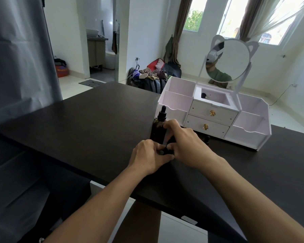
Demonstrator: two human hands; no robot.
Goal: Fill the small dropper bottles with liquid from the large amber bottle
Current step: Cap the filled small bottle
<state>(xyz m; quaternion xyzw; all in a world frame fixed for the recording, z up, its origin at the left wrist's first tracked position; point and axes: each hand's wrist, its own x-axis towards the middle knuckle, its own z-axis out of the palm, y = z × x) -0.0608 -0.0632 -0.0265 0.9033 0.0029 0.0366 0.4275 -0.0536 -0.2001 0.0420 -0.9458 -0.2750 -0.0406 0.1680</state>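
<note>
Two hands at work | white organizer [216, 116] as landmark | large amber bottle [158, 131] upright, dropper cap on, touching its front-left corner | right hand [186, 142] and left hand [150, 156] just in front, fingers curled, pinching small dropper bottle [167, 149], mostly hidden | advice: hold base still, twist cap only, keep upright.

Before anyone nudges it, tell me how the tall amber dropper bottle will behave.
The tall amber dropper bottle stands upright, tall and narrow, so it probably tips easily. It looks like smooth glass: likely slippery and breakable. The right hand touches its side, which may steady it.
</note>
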